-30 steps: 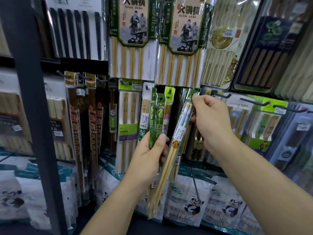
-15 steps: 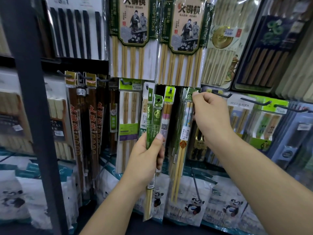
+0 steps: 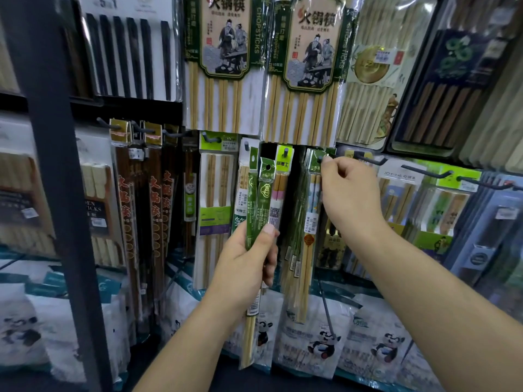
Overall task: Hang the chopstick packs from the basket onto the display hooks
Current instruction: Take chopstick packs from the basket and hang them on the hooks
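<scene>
My left hand [image 3: 249, 261] grips two narrow green chopstick packs [image 3: 259, 205] upright in front of the display, their hang holes at the top. My right hand [image 3: 346, 190] pinches the green header of a bamboo chopstick pack [image 3: 310, 230] at the tip of a dark display hook [image 3: 321, 159]. That pack hangs straight down against several like packs behind it. The basket is out of view.
Pegboard hooks carry many chopstick packs: dark wooden ones [image 3: 141, 193] at left, large hotpot chopstick packs [image 3: 226, 66] above, green-headed packs [image 3: 418, 199] at right with bare hook tips [image 3: 427, 174]. Panda-printed bags [image 3: 319, 332] line the bottom. A dark upright post [image 3: 56, 165] stands at left.
The bamboo pack in my right hand swung from a slant to hanging straight at the hook. My left hand, with the green packs, shifted slightly left and down.
</scene>
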The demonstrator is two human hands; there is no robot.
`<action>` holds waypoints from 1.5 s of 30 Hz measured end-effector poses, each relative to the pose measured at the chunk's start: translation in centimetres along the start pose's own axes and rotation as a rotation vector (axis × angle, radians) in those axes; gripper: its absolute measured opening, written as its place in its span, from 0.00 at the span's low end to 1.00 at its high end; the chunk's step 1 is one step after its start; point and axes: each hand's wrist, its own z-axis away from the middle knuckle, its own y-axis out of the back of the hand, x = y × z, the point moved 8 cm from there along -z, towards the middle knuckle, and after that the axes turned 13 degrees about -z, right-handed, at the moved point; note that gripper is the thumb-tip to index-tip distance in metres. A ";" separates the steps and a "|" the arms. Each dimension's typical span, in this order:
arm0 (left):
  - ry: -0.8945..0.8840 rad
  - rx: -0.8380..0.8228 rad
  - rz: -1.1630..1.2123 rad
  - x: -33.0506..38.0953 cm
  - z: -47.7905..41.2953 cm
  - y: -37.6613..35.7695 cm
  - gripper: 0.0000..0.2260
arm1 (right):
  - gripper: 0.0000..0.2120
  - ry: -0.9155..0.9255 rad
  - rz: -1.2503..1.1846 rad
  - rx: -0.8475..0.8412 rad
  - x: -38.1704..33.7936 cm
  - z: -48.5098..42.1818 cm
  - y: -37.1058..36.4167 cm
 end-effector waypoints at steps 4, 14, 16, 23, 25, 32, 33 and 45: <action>0.011 -0.041 0.077 0.5 0.2 -0.4 0.18 | 0.14 0.027 0.043 0.034 0.5 0.8 0.3; -0.031 -0.159 0.091 1.1 0.8 -1.8 0.09 | 0.14 -0.025 -0.232 -0.136 -0.3 3.8 -1.5; -0.055 -0.181 0.092 1.4 0.9 -2.3 0.07 | 0.15 -0.020 -0.276 -0.158 -0.7 4.0 -1.8; -0.065 -0.167 0.137 1.7 1.1 -2.8 0.14 | 0.18 -0.225 -0.487 -0.124 0.1 3.2 -1.5; -0.072 -0.159 0.136 1.6 1.1 -2.8 0.11 | 0.20 -0.253 -0.509 -0.133 0.2 3.3 -1.5; -0.015 -0.143 0.156 1.1 1.1 -3.2 0.15 | 0.12 -0.129 -0.300 -0.052 -0.6 1.9 -0.3; 0.000 -0.130 0.148 0.9 1.1 -3.1 0.14 | 0.12 -0.126 -0.279 -0.034 -0.6 1.5 -0.1; 0.077 -0.140 0.069 0.1 1.0 -2.8 0.14 | 0.21 -0.118 -0.182 0.004 -0.1 0.3 0.0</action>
